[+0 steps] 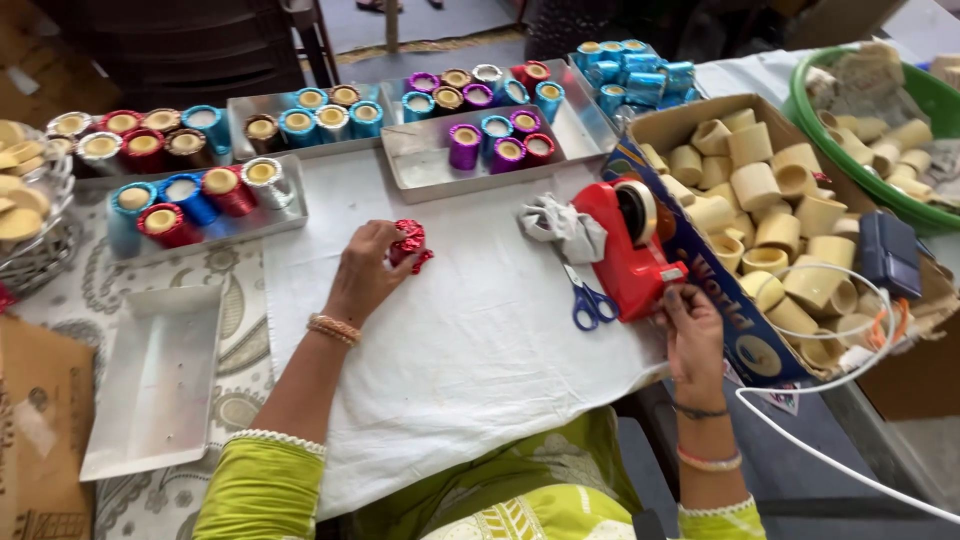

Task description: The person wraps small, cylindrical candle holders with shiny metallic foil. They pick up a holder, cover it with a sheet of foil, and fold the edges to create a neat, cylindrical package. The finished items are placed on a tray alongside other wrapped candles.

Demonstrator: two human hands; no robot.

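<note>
White cloth (470,330) covers the middle of the work table, and a patterned cloth (235,290) with grey swirls shows under it on the left. Behind the table the floor looks dark, and the legs of a dark chair (310,40) stand there.

On the white cloth, the left hand (365,270) is closed around a small cup wrapped in shiny red foil (410,245). The cup sits near the middle of the table, pressed against the cloth. The right hand (690,330) is at the table's right edge. Its fingers pinch the front end of a red tape holder (630,255). The two hands are well apart.

Blue scissors (590,300) lie just beside the tape holder, and a crumpled grey rag (560,225) rests against it.

Shiny metal trays (420,160) line the back of the table. They hold little cups wrapped in red, blue, purple and silver foil (505,140). An empty metal tray (150,380) lies on the left, near a piece of brown cardboard (40,420).

On the right, a cardboard box (660,125) is full of plain cream cups (755,185). A green tub (930,100) sits behind it with more cups inside. A white cord (830,380) curls down off the box.
</note>
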